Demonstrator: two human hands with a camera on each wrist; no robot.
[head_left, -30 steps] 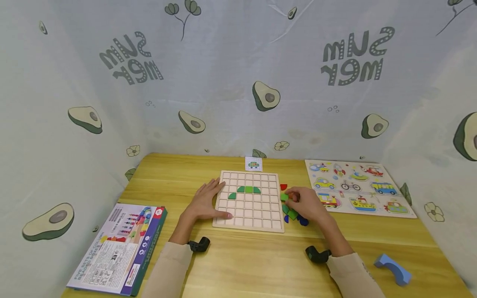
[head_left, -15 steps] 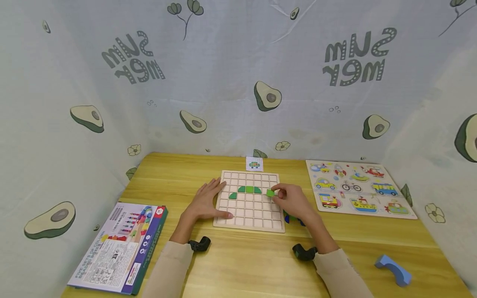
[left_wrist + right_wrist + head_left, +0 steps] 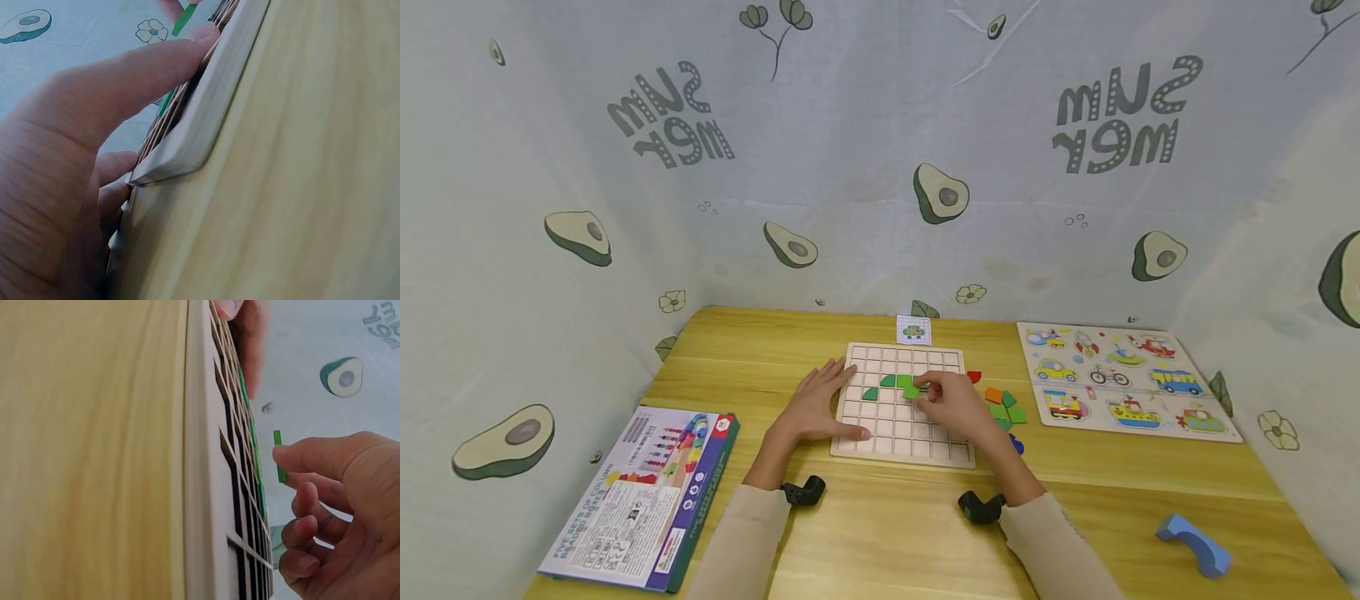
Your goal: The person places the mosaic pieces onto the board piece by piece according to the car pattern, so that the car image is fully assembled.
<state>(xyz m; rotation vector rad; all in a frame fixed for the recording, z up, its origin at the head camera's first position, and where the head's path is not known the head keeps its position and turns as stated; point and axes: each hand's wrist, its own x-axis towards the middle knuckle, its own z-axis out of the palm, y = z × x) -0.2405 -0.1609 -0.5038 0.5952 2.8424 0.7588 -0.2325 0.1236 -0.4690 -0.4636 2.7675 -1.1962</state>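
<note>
A pale wooden grid board (image 3: 898, 432) lies on the table. My left hand (image 3: 816, 406) is spread at its left side, thumb resting on the grid and fingers touching the edge. In the right wrist view, my right hand (image 3: 356, 494) pinches a thin green square tile (image 3: 280, 456) between thumb and fingertips, held just off the board. In the head view the right hand is over the board's middle, just below its row of green tiles. A dark green quarter-circle tile (image 3: 870, 393) sits lower left of that row; the right hand partly hides the row's right end.
Loose green tiles (image 3: 1006, 412), an orange tile (image 3: 993, 394), a red tile (image 3: 974, 377) and blue ones lie right of the board. A picture card (image 3: 913, 330) stands behind it. Around are a vehicle puzzle board (image 3: 1127, 379), a box (image 3: 640, 500) and a blue arch block (image 3: 1195, 543).
My right hand has carried the green square tile leftward from the loose pile to above the middle of the board. The left hand has stayed at the board's left edge.
</note>
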